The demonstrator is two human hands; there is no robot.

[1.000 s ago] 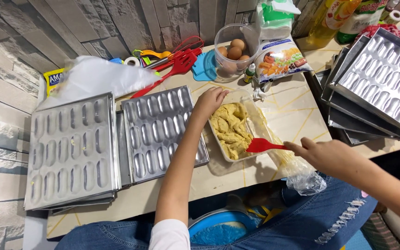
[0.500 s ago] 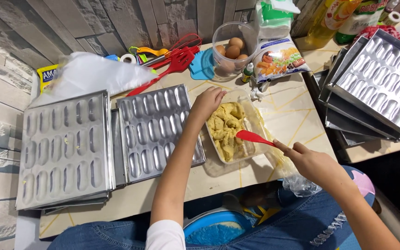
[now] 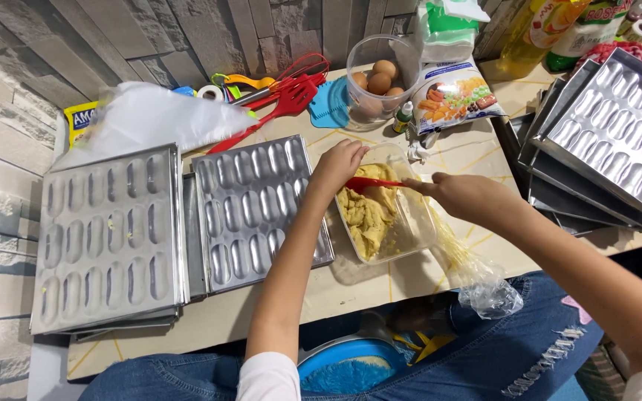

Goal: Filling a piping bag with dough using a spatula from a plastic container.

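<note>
My left hand (image 3: 338,165) grips the far left corner of a clear plastic tub (image 3: 417,223) of yellow dough (image 3: 369,215). My right hand (image 3: 468,197) holds a red spatula (image 3: 369,183) by its handle, the blade lying across the top of the dough near my left fingers. A crumpled clear plastic bag (image 3: 484,286) smeared with dough lies to the right of the tub, under my right forearm. A metal mould tray (image 3: 258,208) with oval cavities sits just left of the tub.
A second mould tray (image 3: 105,234) lies further left, and more trays are stacked at the right (image 3: 611,134). Behind are a clear bowl of eggs (image 3: 380,82), a food packet (image 3: 455,93), red utensils (image 3: 284,96), a white piping bag (image 3: 150,119) and oil bottles (image 3: 544,26).
My right hand moved left and up, carrying the red spatula from the tub's right side onto the dough near my left hand. The left hand stayed on the tub's corner.
</note>
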